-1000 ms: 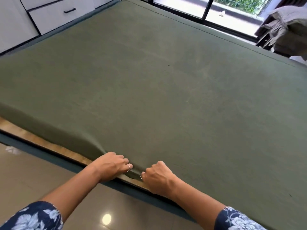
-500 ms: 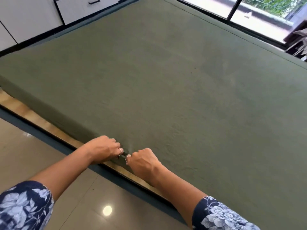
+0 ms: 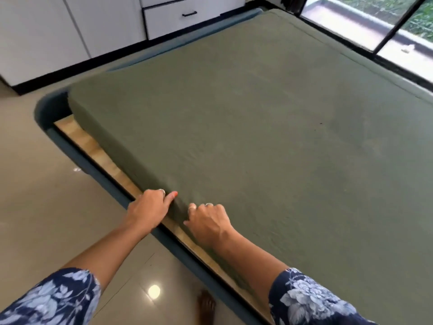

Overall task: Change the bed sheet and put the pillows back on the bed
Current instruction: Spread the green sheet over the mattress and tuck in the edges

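An olive-green sheet (image 3: 269, 118) covers the whole mattress, stretched flat with small creases near the close edge. My left hand (image 3: 150, 208) and my right hand (image 3: 206, 221) are side by side at the mattress's near side. Both have curled fingers that grip the sheet's edge where it folds down over the side. A strip of wooden bed base (image 3: 105, 156) shows beside the mattress, inside the dark blue bed frame (image 3: 77, 156). No pillows are in view.
Shiny beige floor tiles (image 3: 35, 195) lie to the left, and my bare foot (image 3: 206, 306) stands near the frame. White cabinets with a drawer (image 3: 185, 17) line the far wall. A glass door (image 3: 365, 26) runs along the bed's far right side.
My view has swung left, bringing the bed's left corner and the cabinets into sight. Both hands have stayed together on the sheet's edge, and my left index finger now points out straighter.
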